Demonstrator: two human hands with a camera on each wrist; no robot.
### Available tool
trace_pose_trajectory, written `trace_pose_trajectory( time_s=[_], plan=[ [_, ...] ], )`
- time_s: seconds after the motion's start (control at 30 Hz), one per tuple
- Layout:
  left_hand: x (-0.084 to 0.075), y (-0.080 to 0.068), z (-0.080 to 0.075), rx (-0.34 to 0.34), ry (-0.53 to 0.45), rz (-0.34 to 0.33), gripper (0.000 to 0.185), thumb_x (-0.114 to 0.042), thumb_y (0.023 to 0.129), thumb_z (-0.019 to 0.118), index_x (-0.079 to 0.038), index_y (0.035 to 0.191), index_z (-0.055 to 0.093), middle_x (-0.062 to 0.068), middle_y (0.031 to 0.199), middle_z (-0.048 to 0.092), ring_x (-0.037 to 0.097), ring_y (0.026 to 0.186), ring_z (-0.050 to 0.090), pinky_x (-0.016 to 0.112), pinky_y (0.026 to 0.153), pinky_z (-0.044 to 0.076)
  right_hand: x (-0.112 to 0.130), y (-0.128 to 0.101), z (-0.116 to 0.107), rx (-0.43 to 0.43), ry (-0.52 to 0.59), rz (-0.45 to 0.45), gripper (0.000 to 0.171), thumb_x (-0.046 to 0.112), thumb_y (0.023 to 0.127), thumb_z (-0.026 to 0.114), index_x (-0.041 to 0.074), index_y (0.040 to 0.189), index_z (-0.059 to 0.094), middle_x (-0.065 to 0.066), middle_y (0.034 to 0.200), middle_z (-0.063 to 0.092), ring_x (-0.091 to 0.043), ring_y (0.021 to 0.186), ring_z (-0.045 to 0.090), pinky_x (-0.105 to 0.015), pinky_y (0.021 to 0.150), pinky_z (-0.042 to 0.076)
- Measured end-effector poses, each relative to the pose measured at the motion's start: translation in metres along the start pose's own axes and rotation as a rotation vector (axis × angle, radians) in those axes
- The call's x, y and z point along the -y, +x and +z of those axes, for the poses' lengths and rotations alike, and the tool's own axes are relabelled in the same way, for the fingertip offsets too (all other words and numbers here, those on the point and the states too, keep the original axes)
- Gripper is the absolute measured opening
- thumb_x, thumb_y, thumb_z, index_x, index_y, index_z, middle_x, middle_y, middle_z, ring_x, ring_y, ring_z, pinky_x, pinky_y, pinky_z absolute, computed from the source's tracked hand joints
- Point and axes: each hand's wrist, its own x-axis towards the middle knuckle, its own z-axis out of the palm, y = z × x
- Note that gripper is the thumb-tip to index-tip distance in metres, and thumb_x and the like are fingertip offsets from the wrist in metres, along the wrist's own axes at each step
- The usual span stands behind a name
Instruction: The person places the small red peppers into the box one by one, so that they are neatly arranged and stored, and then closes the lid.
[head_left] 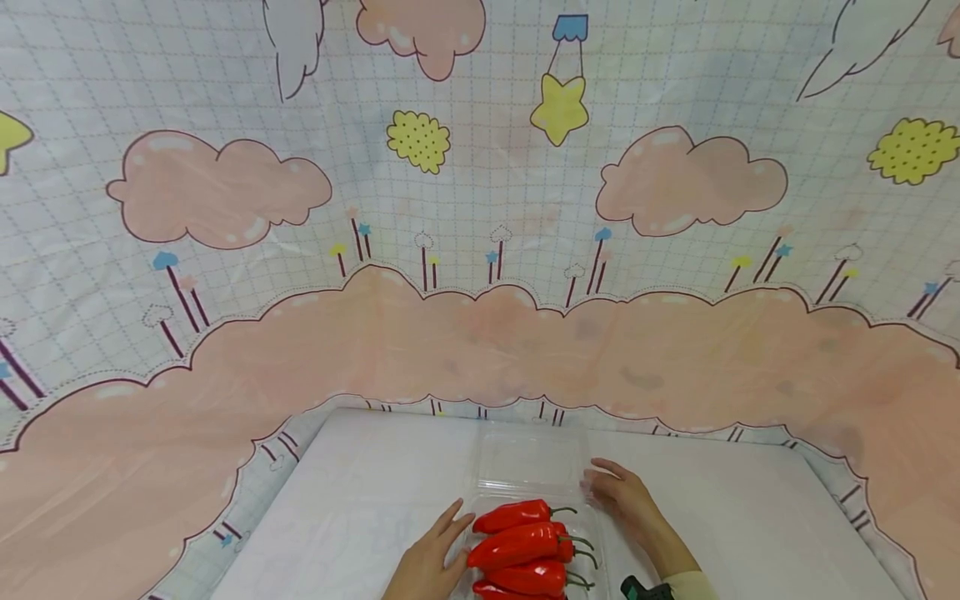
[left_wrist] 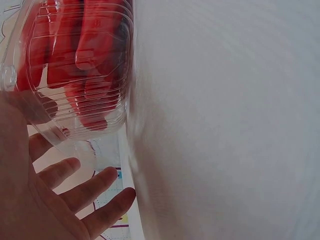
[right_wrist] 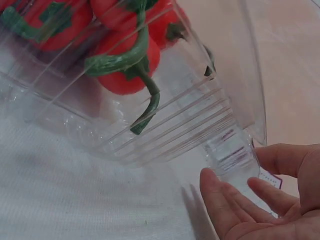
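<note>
Several red peppers (head_left: 517, 546) with green stems lie in a clear plastic box (head_left: 602, 550) whose clear lid (head_left: 532, 454) is folded back flat, away from me. At the box's left side my left hand (head_left: 431, 558) has its fingers spread; its thumb shows through the clear wall near the rim in the left wrist view. My right hand (head_left: 628, 498) is beside the far right corner, by the fold between box and lid. Its fingers (right_wrist: 215, 195) are loosely bent with nothing between them. Whether the thumb touches the plastic I cannot tell.
The box stands on a white table (head_left: 375, 475). A cloth (head_left: 487, 350) printed with clouds and stars hangs behind and around it. A dark strapped device (head_left: 645, 588) is on my right wrist.
</note>
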Motion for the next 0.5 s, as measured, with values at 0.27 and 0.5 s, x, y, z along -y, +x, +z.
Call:
trace_pose_trajectory(
  time_s=[0.27,0.5],
  plan=[
    [0.001,-0.002,-0.001,-0.03,0.007,0.034,0.046,-0.034,0.088,0.056,-0.023,0.132,0.052,0.001,0.146,0.042,0.021,0.111,0.061,0.044,0.082,0.056,0.01,-0.007,0.001,0.024,0.066,-0.057,0.052,0.016,0.091,0.058,0.005,0.138,0.04,-0.022,0.131,0.055,-0.019,0.099,0.066,-0.028,0.081,0.056],
    [0.002,-0.002,-0.001,-0.04,0.013,0.048,0.045,-0.034,0.088,0.055,-0.024,0.133,0.052,0.001,0.146,0.042,0.022,0.111,0.061,0.044,0.083,0.055,0.012,-0.006,-0.001,0.049,0.102,-0.088,0.052,0.014,0.091,0.057,0.004,0.138,0.038,-0.022,0.134,0.052,-0.015,0.098,0.066,-0.029,0.084,0.056]
  ],
)
